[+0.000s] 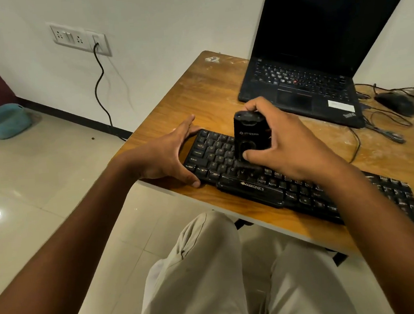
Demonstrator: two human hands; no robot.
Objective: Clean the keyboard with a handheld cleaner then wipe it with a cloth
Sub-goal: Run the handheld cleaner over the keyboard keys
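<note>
A black keyboard (251,190) lies along the near edge of the wooden desk (210,94). A black handheld cleaner (248,135) stands upright on the keys near the keyboard's left part, its lower end touching the keys. My right hand (287,144) is wrapped around the cleaner, thumb on its front. My left hand (168,155) grips the keyboard's left end, fingers at the far corner and thumb at the near corner. No cloth is in view.
An open black laptop (302,83) with a dark screen stands at the back of the desk. A black mouse (396,102) and tangled cables (383,128) lie at the right. A teal bin (5,120) sits on the floor at the left. My knees are under the desk edge.
</note>
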